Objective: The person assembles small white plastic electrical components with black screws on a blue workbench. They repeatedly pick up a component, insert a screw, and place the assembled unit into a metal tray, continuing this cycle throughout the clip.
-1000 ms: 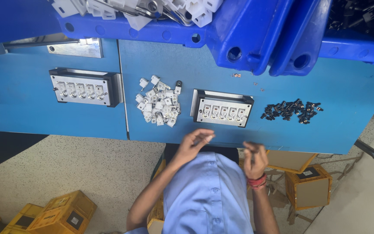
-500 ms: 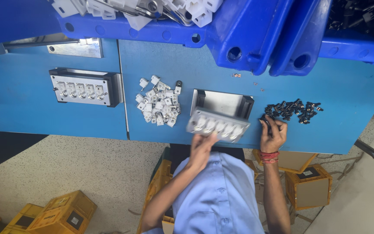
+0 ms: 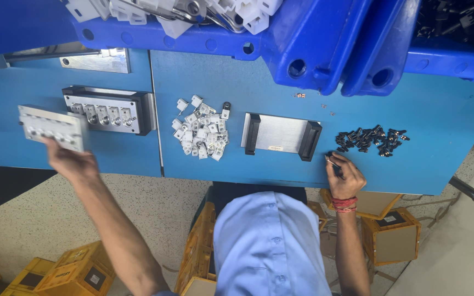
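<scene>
My left hand (image 3: 71, 163) was extended far to the left, fingers closed on the lower edge of a grey metal plate (image 3: 53, 127), holding it over the blue bench (image 3: 445, 115). The plate was blurred; it lay just left of a black-framed fixture (image 3: 109, 110) loaded with a row of metal parts. My right hand (image 3: 345, 175) rested at the near edge of the bench, fingers curled around a small dark part (image 3: 333, 163); I could not tell its exact shape. Just beyond that hand lay a pile of small black parts (image 3: 371, 139). An empty metal tray with black ends (image 3: 281, 135) sat between that pile and a heap of white plastic pieces (image 3: 202, 127). Blue bins (image 3: 314, 49) lined the far edge.
</scene>
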